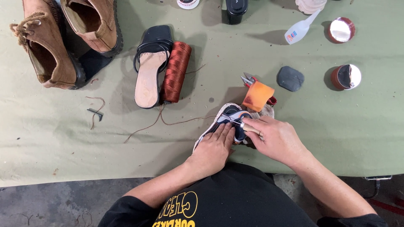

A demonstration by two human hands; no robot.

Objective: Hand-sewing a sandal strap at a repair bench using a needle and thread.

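Head camera looks down on a bench (50,138) covered with a green cloth. At the far left lie two brown suede shoes (63,38), one tipped on its side, with a dark piece partly under them. Below them rest a small metal tool (95,112) and a short bit of thread. Next comes a black sandal (150,65) with a pale insole, and a spool of reddish-brown thread (176,71) lies touching its right edge; a loose thread runs from the spool toward the middle.

Near the front edge of the bench sits a small dark blue and white shoe (225,120). The left hand (213,149) lies flat on it, fingers pressing the shoe down. The right hand (277,138) is closed around an awl with a pale handle (249,127), and its thin metal point touches the shoe just beside the left fingertips. Behind the shoe stand pliers (248,79) and an orange piece (257,96).

Further right lies a dark grey flat stone (290,78), then two round red tins (346,76), one above the other. A white squeeze bottle (299,29) lies near the top.
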